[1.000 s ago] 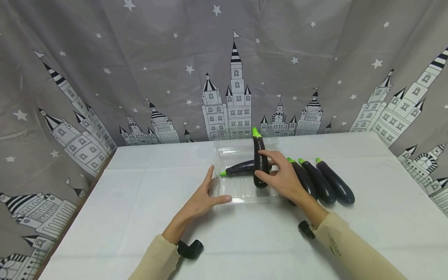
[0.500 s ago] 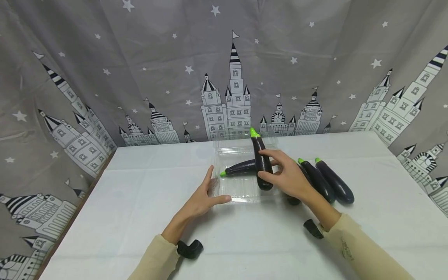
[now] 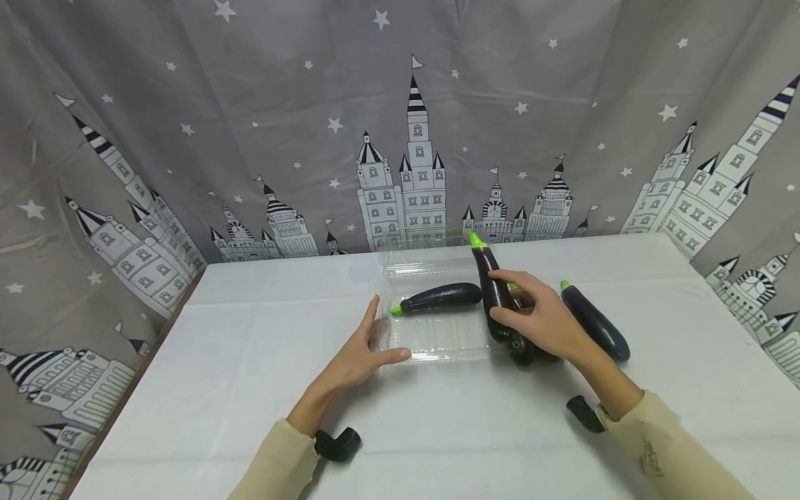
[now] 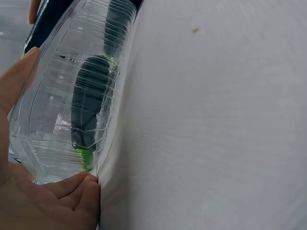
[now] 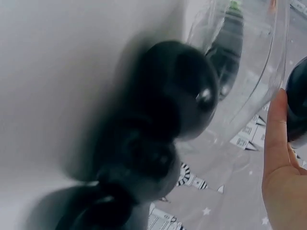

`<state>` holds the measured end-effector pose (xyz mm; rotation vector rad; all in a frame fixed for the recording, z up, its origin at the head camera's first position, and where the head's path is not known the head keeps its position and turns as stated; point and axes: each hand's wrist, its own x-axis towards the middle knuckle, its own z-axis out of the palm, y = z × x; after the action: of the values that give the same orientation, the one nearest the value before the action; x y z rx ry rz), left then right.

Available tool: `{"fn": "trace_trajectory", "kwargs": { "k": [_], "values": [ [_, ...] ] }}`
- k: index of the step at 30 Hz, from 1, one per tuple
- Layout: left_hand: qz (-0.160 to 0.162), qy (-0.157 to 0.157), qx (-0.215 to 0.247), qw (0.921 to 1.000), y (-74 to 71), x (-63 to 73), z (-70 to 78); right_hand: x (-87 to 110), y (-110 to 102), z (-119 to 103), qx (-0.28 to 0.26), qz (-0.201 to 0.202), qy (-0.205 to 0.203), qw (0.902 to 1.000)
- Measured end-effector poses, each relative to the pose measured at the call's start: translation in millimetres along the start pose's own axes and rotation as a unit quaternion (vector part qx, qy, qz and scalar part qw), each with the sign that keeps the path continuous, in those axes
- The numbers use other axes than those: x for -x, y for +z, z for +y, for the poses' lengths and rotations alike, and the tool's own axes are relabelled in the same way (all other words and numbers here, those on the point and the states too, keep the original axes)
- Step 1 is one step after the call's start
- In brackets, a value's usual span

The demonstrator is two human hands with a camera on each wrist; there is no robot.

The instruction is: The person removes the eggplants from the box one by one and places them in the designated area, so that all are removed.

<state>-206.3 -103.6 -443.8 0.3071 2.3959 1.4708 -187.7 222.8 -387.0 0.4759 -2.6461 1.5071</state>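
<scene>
In the head view, my right hand (image 3: pixel 546 319) pinches a dark purple eggplant (image 3: pixel 492 300) with a bright green stem between thumb and fingers. This eggplant is over the right side of a clear plastic container (image 3: pixel 431 340). Another eggplant (image 3: pixel 442 297) lies crosswise inside, green end to the left. My left hand (image 3: pixel 356 357) rests against the container's front left corner, thumb along the front and fingers along the left side. The left wrist view shows that thumb (image 4: pixel 24 72) at the container's edge and the inner eggplant (image 4: pixel 91 100) through the plastic.
To the right of the container, one loose eggplant (image 3: pixel 596 323) shows fully on the white table (image 3: pixel 250 361). Others (image 5: pixel 175 91) lie next to it, mostly hidden by my right hand in the head view. A grey castle-print curtain (image 3: pixel 281 104) hangs behind.
My right hand has moved right with the pinched eggplant, from over the container's middle to its right side, uncovering more of the eggplant inside. My left hand has stayed in place.
</scene>
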Motion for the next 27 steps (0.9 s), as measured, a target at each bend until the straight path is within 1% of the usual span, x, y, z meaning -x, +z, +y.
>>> {"fn": "trace_trajectory", "kwargs": {
  "k": [4,7,11,16,19,22,27],
  "values": [
    [0.001,-0.002,0.000,1.0000,-0.2,-0.1,0.2,6.3,-10,4,0.019,0.002,-0.001,0.9998],
    [-0.002,-0.002,0.001,1.0000,-0.1,-0.2,-0.1,12.2,-18,8,0.031,0.006,-0.012,0.9994],
    [-0.004,-0.001,0.001,1.0000,-0.1,-0.3,-0.3,20.2,-29,13,0.033,0.009,-0.024,0.9991],
    [-0.001,-0.003,-0.003,1.0000,-0.5,-0.9,0.3,31.4,-45,20,0.057,0.019,-0.030,0.9977],
    [0.000,-0.004,-0.005,1.0000,-0.4,-1.4,0.3,38.7,-54,24,0.070,0.025,-0.031,0.9967],
    [0.000,-0.006,-0.007,1.0000,-0.1,-1.5,-0.1,45.3,-62,30,0.066,0.028,-0.028,0.9970],
    [-0.002,-0.006,-0.006,1.0000,0.3,-1.5,0.0,56.8,-76,37,0.081,0.039,-0.007,0.9960]
  ]
}}
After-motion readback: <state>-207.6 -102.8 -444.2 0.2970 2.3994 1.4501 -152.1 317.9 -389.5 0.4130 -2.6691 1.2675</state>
